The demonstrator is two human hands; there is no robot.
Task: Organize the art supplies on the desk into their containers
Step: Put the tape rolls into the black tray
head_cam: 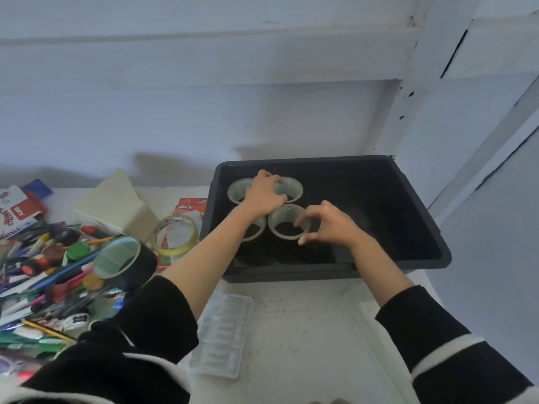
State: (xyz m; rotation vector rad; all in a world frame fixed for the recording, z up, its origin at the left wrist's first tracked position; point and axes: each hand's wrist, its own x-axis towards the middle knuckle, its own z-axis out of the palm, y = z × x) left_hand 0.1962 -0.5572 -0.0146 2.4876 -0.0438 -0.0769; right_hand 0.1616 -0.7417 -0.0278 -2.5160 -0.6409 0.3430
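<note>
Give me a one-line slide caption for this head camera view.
Left hand holds tape rolls in the black bin while right hand pinches another roll.

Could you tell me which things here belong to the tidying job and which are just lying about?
Job: dark bin, tape rolls inside it, right hand pinching the near roll, left hand on the far ones, black tape roll, yellowish tape roll, pen pile.
Probably lying about: white box, clear plastic tray.
</note>
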